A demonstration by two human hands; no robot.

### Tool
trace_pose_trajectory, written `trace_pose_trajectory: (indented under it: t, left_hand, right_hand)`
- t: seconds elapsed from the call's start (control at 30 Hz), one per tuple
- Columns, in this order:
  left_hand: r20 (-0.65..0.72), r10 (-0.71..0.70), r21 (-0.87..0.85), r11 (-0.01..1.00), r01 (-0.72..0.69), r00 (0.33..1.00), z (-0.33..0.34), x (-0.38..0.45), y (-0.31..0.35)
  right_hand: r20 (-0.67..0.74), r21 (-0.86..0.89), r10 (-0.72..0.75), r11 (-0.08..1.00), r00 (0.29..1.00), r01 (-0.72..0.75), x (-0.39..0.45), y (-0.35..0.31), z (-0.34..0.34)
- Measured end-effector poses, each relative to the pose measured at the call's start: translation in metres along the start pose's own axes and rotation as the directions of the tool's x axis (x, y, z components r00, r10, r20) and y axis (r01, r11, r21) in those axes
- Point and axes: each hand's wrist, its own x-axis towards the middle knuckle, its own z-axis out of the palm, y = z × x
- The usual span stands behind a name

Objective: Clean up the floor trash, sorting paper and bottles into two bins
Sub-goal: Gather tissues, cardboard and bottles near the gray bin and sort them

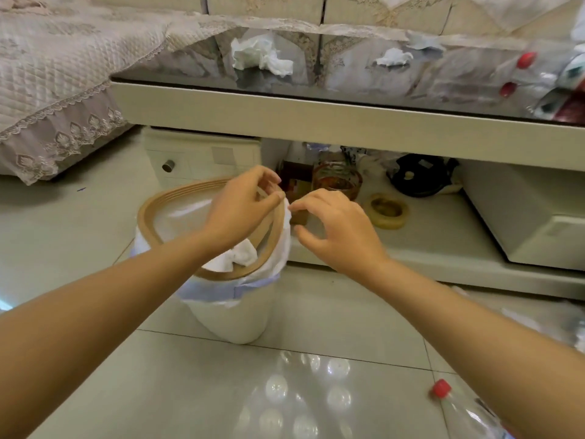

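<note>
Head view: left hand [243, 205] pinches upright bin's [228, 312] far rim [148, 217]; right hand [335, 229], fingers loosely curled, holds nothing beside it.

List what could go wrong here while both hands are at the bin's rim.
1. The left hand pinches the tan rim ring; it seems tilted, so the liner bag could slip.
2. The bin might tip.
3. The red-capped bottle lies on the floor near the right arm, easy to kick.

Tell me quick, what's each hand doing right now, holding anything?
Left hand: pinching the tan ring at the bin's far rim.
Right hand: fingers curled beside the bin liner; whether it grips the liner cannot be told.
</note>
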Motion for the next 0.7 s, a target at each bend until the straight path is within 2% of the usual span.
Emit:
trace_pose_trajectory:
  t: [0.07,0.13,0.2,0.3,0.53,0.7]
  left_hand:
    - [0.044,0.142,0.036,0.989,-0.144,0.989,0.024,-0.005,0.025]
    - [0.130,0.248,0.055,0.965,-0.257,0.960,0.054,-0.007,0.049]
    - [0.202,0.301,0.062,0.946,-0.319,0.932,0.091,-0.009,0.070]
    - [0.289,0.338,0.029,0.932,-0.361,0.896,0.159,-0.015,0.107]
    - [0.518,0.291,-0.075,0.952,-0.296,0.804,0.305,-0.024,0.157]
    - [0.695,0.074,0.050,0.987,-0.152,0.715,0.391,-0.033,0.152]
  right_hand:
    - [-0.057,-0.119,-0.007,0.993,0.998,0.000,-0.028,0.022,-0.011]
    - [-0.054,-0.216,0.002,0.976,0.999,-0.013,-0.061,0.047,-0.024]
    - [-0.037,-0.266,0.046,0.962,0.998,-0.054,-0.096,0.072,-0.036]
    - [-0.041,-0.330,0.191,0.924,0.981,-0.193,-0.159,0.115,-0.056]
    - [-0.028,-0.438,0.482,0.782,0.876,-0.444,-0.292,0.177,-0.097]
    - [-0.040,-0.443,0.659,0.662,0.751,-0.604,-0.349,0.202,-0.101]
